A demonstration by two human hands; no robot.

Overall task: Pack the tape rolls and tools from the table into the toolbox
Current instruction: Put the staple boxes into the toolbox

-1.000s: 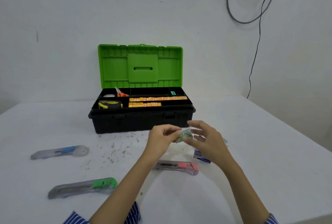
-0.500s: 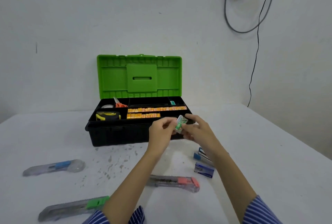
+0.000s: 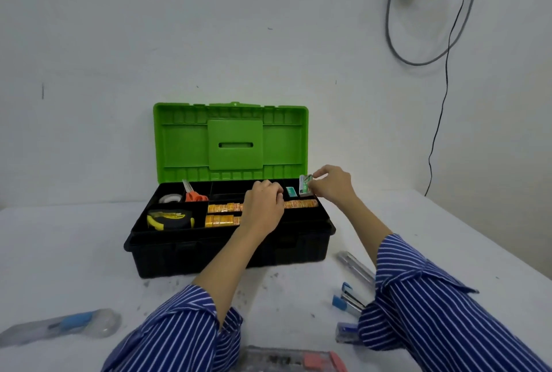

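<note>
Near edge of desk (image 3: 448,222): red-slider utility knife (image 3: 294,360), blue-slider utility knife (image 3: 62,324) at left, blue staplers (image 3: 348,301) by the right sleeve. Toolbox (image 3: 227,247) mid-desk, green lid (image 3: 230,140) up. Tray holds tape measure (image 3: 170,219), tape roll (image 3: 169,198), orange scissors (image 3: 192,194), rows of orange packets (image 3: 221,214). Left hand (image 3: 264,207) over the tray, fingers curled, grip contents can't tell. Right hand (image 3: 333,185) pinches a small green-white box (image 3: 305,185) upright over the tray's back-right compartment.
</note>
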